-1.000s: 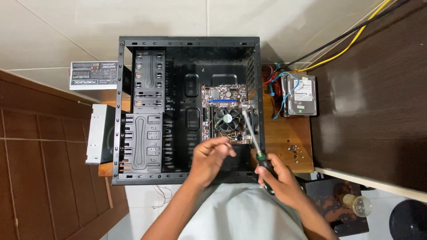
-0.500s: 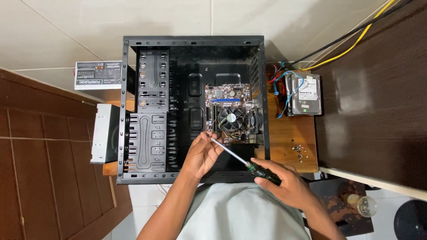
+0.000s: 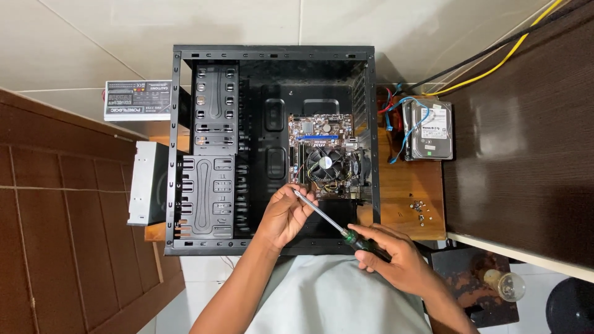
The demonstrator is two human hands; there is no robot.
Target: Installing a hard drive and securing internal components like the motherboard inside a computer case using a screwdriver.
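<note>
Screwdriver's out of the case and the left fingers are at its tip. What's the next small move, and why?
Probably lower the screwdriver tip toward the motherboard. The right hand grips the green handle, the left hand pinches the tip, and the shaft hangs over the black case floor, short of the board's near edge.

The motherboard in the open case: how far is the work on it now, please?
Done: the motherboard lies inside the black case, its cooler fan on top. In hand: the right hand grips a screwdriver by the handle, and the left hand pinches its tip just below the board. Left: loose screws and a hard drive lie outside on the wooden table; no cables visibly reach the board.
</note>
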